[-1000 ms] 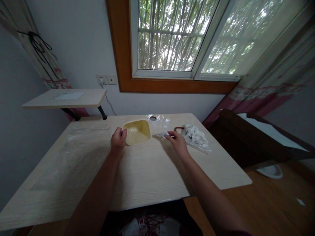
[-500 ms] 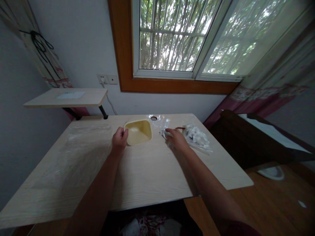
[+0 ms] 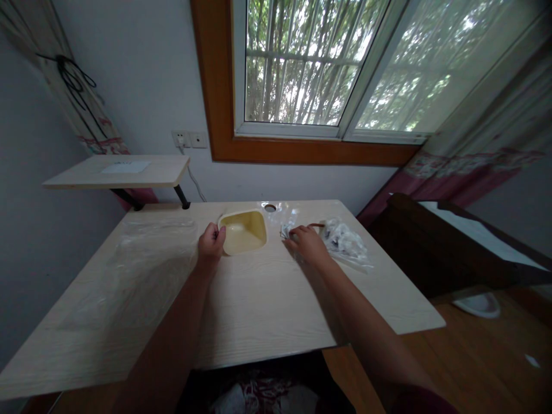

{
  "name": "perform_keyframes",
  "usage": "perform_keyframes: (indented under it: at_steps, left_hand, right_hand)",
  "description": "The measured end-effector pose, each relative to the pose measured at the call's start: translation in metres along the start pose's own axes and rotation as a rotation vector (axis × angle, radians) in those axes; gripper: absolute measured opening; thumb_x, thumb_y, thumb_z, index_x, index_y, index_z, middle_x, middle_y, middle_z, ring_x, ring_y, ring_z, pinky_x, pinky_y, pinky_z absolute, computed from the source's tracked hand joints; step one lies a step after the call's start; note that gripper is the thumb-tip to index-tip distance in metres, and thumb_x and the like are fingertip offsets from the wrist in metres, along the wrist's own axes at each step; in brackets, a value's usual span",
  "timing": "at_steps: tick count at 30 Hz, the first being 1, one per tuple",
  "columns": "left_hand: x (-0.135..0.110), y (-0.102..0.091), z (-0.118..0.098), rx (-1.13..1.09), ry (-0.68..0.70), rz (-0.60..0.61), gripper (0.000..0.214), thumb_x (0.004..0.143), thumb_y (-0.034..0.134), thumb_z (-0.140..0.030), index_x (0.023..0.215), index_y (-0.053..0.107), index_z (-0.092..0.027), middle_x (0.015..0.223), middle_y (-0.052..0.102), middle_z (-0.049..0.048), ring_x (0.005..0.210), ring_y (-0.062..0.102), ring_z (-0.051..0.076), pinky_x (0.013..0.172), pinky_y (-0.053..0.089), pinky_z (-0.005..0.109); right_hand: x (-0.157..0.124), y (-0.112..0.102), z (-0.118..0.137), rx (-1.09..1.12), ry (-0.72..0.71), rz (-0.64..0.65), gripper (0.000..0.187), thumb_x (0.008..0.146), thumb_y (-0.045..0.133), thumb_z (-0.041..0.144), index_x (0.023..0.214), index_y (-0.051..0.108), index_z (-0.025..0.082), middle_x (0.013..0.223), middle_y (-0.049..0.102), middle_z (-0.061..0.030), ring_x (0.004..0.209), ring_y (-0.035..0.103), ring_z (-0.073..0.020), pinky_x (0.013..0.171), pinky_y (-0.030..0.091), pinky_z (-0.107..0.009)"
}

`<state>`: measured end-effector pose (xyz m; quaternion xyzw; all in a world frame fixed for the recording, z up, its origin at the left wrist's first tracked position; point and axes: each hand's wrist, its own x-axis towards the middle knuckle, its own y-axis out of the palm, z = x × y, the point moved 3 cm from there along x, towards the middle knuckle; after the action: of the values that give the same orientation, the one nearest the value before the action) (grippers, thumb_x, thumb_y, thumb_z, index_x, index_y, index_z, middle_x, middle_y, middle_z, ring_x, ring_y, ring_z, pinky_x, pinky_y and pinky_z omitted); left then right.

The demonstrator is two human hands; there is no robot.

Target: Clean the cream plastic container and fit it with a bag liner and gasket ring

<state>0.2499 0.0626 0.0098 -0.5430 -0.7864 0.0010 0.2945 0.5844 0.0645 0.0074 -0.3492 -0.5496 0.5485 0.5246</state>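
"What's at the left of the worktop [image 3: 259, 307]?"

"A clear sheet [image 3: 142, 282], spread thin. Then the left hand [image 3: 210, 244], grasping the near-left rim of the tub [image 3: 241, 236], thumb over the edge."

"And the tub itself?"

"Mid-worktop, toward the back, open side up. I can't tell whether it's slightly tilted. I'd hold that rim just firmly enough to stop it sliding, with the thumb out of the opening."

"Next along?"

"A crumpled wrap [image 3: 285, 231], right of the tub and apart from it. The right hand [image 3: 307, 244] has its fingertips at it, palm down. Whether they pinch it or only rest there, I can't tell; the hand hides most of it."

"How would you handle that?"

"Gather the loose edges first, I'd say, then pinch through the middle: thin plastic slips and springs open. The wrist should stay clear of what's beyond."

"Which is?"

"A red-brown stick [image 3: 317, 225], then a clear bag [image 3: 345, 240] of whitish stuff, just beside the hand. Its loose plastic could snag, so lift rather than drag."
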Motion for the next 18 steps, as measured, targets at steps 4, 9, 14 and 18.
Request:
perform_keyframes:
  at_steps: [4, 9, 14, 18]
  left_hand:
    - [0.0, -0.001, -0.001, -0.007, -0.001, 0.003, 0.033, 0.09, 0.055, -0.043, 0.069, 0.039, -0.023, 0.057, 0.036, -0.0069, 0.054, 0.035, 0.011, 0.054, 0.027, 0.024]
    - [0.0, 0.0, -0.002, -0.003, 0.002, 0.01, 0.033, 0.089, 0.055, -0.043, 0.069, 0.038, -0.023, 0.057, 0.036, -0.0068, 0.054, 0.035, 0.011, 0.054, 0.028, 0.024]
    - [0.0, 0.0, 0.001, -0.006, -0.006, -0.002, 0.034, 0.089, 0.055, -0.043, 0.069, 0.038, -0.023, 0.058, 0.036, -0.0067, 0.054, 0.034, 0.011, 0.055, 0.028, 0.024]
    - [0.0, 0.0, 0.0, 0.003, 0.0, -0.005, 0.034, 0.09, 0.056, -0.043, 0.068, 0.038, -0.023, 0.058, 0.035, -0.0065, 0.054, 0.034, 0.011, 0.054, 0.028, 0.024]
  right_hand:
    - [0.003, -0.004, 0.004, -0.068, 0.06, -0.015, 0.026, 0.089, 0.067, 0.037, 0.105, 0.073, 0.016, 0.109, 0.071, -0.0154, 0.103, 0.063, -0.0296, 0.094, 0.045, -0.036]
    - [0.006, -0.004, -0.002, -0.059, 0.127, 0.019, 0.017, 0.089, 0.06, 0.024, 0.095, 0.074, 0.017, 0.101, 0.073, -0.0148, 0.095, 0.066, -0.0265, 0.087, 0.045, -0.033]
    - [0.005, -0.006, -0.011, 0.11, 0.13, -0.102, 0.014, 0.087, 0.059, 0.022, 0.09, 0.072, 0.017, 0.097, 0.074, -0.0142, 0.094, 0.066, -0.0264, 0.087, 0.046, -0.034]
    - [0.008, -0.006, -0.019, 0.359, 0.211, -0.128, 0.015, 0.088, 0.058, 0.028, 0.091, 0.068, 0.019, 0.087, 0.074, -0.0083, 0.081, 0.067, -0.0221, 0.073, 0.047, -0.03]
